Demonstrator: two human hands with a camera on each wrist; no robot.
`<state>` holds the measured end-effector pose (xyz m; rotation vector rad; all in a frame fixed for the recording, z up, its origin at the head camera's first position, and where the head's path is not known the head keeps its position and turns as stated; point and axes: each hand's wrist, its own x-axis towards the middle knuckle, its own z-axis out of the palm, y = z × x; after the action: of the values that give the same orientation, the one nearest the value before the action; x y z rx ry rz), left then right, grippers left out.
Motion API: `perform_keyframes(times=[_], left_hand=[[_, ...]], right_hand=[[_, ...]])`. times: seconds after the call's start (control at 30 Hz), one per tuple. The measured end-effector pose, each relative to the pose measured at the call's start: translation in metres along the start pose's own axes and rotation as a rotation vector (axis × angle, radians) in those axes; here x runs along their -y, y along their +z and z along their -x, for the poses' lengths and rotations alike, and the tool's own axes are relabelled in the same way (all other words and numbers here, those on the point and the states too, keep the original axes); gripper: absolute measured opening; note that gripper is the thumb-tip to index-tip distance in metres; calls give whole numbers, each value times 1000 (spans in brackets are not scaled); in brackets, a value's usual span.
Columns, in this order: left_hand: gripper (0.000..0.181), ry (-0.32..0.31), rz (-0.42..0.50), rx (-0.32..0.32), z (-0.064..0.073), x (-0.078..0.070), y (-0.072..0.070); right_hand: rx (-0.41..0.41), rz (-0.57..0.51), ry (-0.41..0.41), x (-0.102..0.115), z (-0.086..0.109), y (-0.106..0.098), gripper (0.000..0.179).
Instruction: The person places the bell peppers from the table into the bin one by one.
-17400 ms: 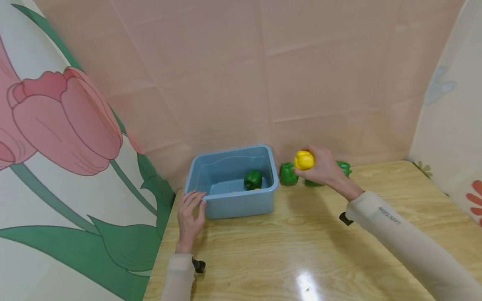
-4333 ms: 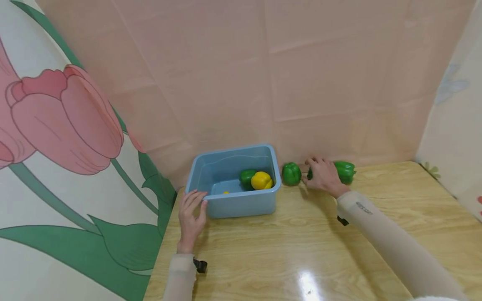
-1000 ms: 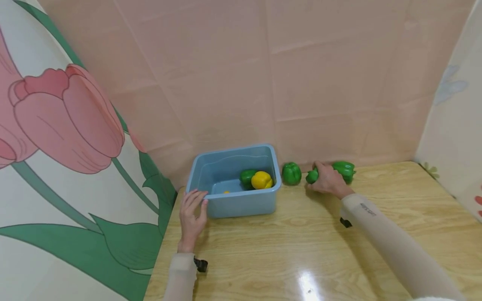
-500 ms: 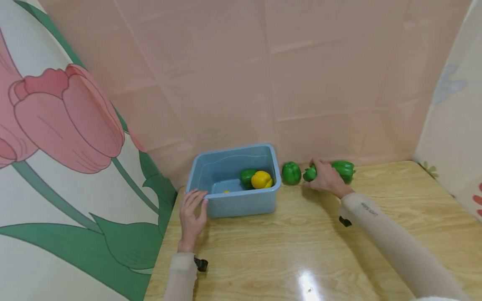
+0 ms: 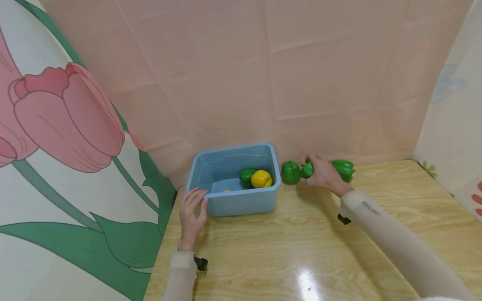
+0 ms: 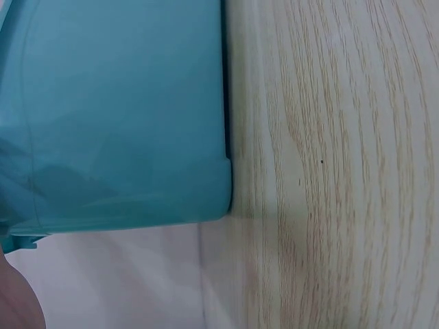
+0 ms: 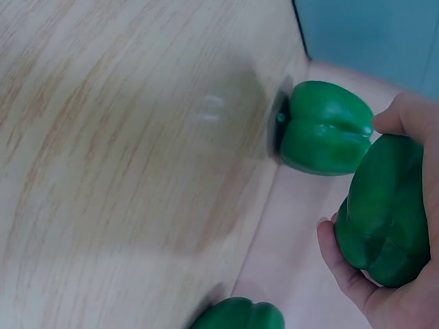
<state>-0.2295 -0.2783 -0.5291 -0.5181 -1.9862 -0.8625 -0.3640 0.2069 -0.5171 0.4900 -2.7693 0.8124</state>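
A blue plastic bin [image 5: 241, 203] stands at the back of the table; a green bell pepper [image 5: 247, 177] and a yellow bell pepper [image 5: 260, 179] lie inside, plus a sliver of another yellow thing at its front wall. My left hand [image 5: 192, 217] grips the bin's front left corner, fingers over the rim, thumb on the outer side. My right hand [image 5: 324, 174] holds a green bell pepper [image 7: 387, 212] between thumb and fingers, raised above the table in the right wrist view. Right beside it, close to the bin, sits another green bell pepper [image 5: 290, 172].
One more green bell pepper [image 5: 343, 170] lies right of my right hand, by the pink backdrop [image 5: 339, 83]. The wooden table [image 5: 263, 251] ends at that backdrop. A wall with a painted tulip [image 5: 64, 117] rises on the left, and a pale wall [image 5: 452, 138] on the right.
My right hand has taken hold of the green pepper, lifted it slightly and moved left towards the bin. Earlier, the yellow pepper went from my right hand into the bin. My left hand stays put.
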Motion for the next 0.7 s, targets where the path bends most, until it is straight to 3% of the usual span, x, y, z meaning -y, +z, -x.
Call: perform_keyframes(times=[0.53,0.7], left_hand=[[30,24,0,-11,0,1,0],[30,24,0,-10,0,1,0]], right_hand=[[-25,-13,-34,22,-6,-18,64],[-23,-28,-9,30,-9,-28,65]])
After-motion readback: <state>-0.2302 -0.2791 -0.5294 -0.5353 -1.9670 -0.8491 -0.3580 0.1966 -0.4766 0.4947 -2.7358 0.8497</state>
